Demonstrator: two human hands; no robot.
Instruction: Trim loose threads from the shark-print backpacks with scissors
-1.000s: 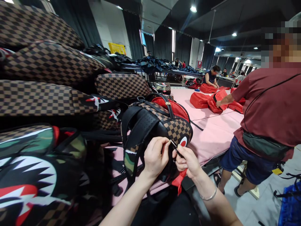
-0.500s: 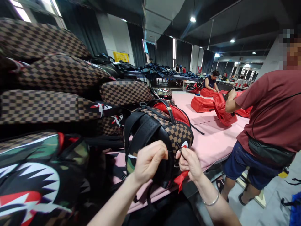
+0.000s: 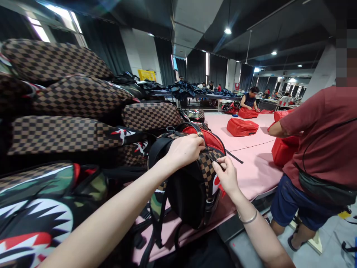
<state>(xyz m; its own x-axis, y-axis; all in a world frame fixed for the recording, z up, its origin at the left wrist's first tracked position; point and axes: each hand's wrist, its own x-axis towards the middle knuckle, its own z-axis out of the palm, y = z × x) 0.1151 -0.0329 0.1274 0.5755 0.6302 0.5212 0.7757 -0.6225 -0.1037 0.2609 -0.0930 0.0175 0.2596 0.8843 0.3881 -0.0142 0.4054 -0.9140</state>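
Observation:
A brown checkered backpack (image 3: pixel 205 171) with black straps and a red lining stands at the front edge of the pink table (image 3: pixel 251 167). My left hand (image 3: pixel 185 149) grips the top of this backpack, fingers curled over it. My right hand (image 3: pixel 228 175) is closed in a pinch on a thin dark tool (image 3: pixel 214 160) held against the backpack's side seam. A silver bangle sits on my right wrist.
Stacked checkered and camouflage shark-mouth backpacks (image 3: pixel 64 126) fill the left. A person in a red shirt (image 3: pixel 323 149) stands at the right handling a red bag (image 3: pixel 283 150). Another red bag (image 3: pixel 242 126) lies farther back, where other people work.
My left hand rose from the lower side of the backpack to its top. My right hand moved up along the seam with the tool. The person at the right pulled a red bag closer.

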